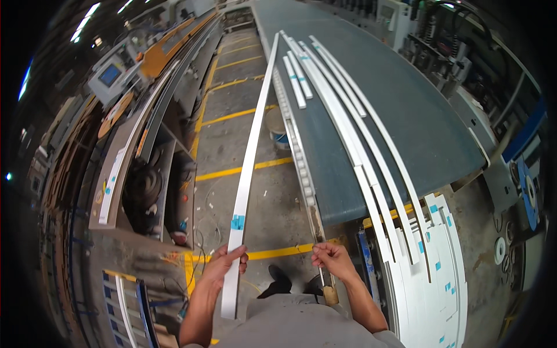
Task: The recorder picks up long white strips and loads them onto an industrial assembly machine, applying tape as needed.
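My left hand (223, 264) is wrapped round a long white strip (250, 151) near its close end. The strip slants away from me over the aisle, its far end by the edge of the green conveyor belt (400, 110). A piece of blue tape (237, 222) is stuck to it just beyond my fingers. My right hand (336, 261) is closed, thumb and fingers pinched together beside the near end of the conveyor's side rail (303, 174). Anything inside that pinch is too small or hidden to make out.
Several white strips (342, 119) lie lengthwise on the belt, some overhanging its near end above a stack of white boards (429, 290) with blue tape. A brown cabinet (139, 214) stands left of the yellow-lined aisle (223, 139). A bucket (279, 138) sits beside the conveyor.
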A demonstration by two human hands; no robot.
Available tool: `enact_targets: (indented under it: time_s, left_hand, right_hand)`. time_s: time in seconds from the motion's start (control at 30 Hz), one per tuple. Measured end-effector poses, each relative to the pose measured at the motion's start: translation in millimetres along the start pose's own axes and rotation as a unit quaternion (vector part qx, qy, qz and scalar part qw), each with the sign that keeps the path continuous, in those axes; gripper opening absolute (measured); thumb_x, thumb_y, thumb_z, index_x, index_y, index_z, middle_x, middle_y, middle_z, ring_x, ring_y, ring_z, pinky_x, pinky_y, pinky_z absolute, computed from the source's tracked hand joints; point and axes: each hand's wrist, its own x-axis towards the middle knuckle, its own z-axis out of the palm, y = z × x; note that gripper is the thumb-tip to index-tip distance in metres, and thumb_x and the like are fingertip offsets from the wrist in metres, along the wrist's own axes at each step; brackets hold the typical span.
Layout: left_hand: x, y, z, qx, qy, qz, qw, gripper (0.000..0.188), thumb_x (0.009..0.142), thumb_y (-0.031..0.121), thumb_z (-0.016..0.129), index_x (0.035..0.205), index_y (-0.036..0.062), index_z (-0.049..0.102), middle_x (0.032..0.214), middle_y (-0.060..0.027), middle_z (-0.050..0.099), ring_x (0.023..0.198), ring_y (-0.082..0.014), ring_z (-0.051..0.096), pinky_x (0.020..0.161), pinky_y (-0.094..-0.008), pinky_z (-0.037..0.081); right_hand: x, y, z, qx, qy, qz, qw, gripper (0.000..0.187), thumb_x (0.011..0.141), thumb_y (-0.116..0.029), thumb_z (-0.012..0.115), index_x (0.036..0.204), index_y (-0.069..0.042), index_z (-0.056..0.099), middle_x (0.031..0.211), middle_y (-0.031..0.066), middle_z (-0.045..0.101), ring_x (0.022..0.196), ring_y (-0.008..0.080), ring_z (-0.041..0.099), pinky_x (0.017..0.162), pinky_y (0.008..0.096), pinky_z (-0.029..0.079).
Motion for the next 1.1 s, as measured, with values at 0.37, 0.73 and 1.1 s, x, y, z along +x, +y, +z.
enact_targets:
  time_s: [0.37, 0.73, 1.1]
  left_hand:
    - [-21, 19, -55, 0.208, 0.049, 0.044, 0.976, 0.024, 0.099, 0.029, 0.056, 0.101, 0.0046, 0.054, 0.07, -0.0024, 0.059, 0.052, -0.0099, 0.051, 0.05, -0.0243, 0.04]
    - [-20, 18, -94, 0.025, -0.013, -0.035, 0.999, 0.032, 0.103, 0.035, 0.046, 0.109, 0.0044, 0.055, 0.079, -0.0072, 0.064, 0.057, -0.0145, 0.056, 0.057, -0.0278, 0.047]
    - [-2, -9, -66, -0.148, -0.138, 0.061, 0.977, 0.038, 0.103, 0.036, 0.043, 0.122, 0.0048, 0.057, 0.097, -0.0122, 0.067, 0.065, -0.0193, 0.061, 0.057, -0.0304, 0.051]
  right_hand:
    - [53, -29, 44, -0.074, -0.058, -0.021, 0.995, 0.02, 0.095, -0.018, 0.063, 0.104, 0.0, 0.066, 0.08, 0.0056, 0.07, 0.066, 0.0105, 0.065, 0.06, 0.0227, 0.05]
    - [61, -11, 86, -0.078, -0.081, 0.011, 0.994, 0.023, 0.095, -0.018, 0.062, 0.107, 0.001, 0.066, 0.081, 0.0061, 0.069, 0.067, 0.0114, 0.065, 0.061, 0.0233, 0.05]
    - [33, 0, 94, -0.136, -0.166, 0.015, 0.977, 0.022, 0.096, -0.016, 0.06, 0.111, 0.0, 0.064, 0.084, 0.0072, 0.069, 0.07, 0.0119, 0.066, 0.063, 0.0234, 0.051]
